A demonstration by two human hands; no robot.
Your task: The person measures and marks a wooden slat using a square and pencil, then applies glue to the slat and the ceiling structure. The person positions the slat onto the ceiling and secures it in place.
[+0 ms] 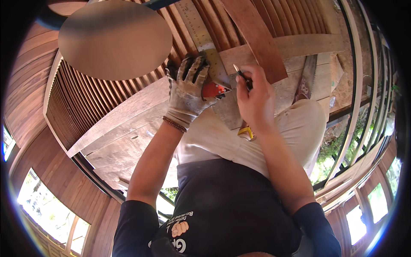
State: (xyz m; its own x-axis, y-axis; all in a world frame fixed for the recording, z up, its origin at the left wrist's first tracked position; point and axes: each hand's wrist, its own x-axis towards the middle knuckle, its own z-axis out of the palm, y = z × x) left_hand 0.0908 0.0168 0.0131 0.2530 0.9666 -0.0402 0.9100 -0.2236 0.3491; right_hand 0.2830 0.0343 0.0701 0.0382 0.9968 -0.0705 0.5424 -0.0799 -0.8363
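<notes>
My left hand (187,88), in a worn, dirty glove, grips a try square at its red stock (214,89). Its fingers lie over the base of the metal blade, and the marked ruler part (192,28) stretches away across wooden slats. My right hand (257,96) is bare and pinches a dark pencil (241,73) with a pale tip, close to the right of the square. A reddish-brown board (259,40) lies slantwise over the slats just beyond my right hand.
A slatted wooden panel (81,98) with a curved pale rail (124,109) spreads at left and ahead. Planks (115,145) lie beneath. A handsaw (307,77) rests right of the board, and a yellow tool (245,132) by my legs. A blurred oval hides the upper left.
</notes>
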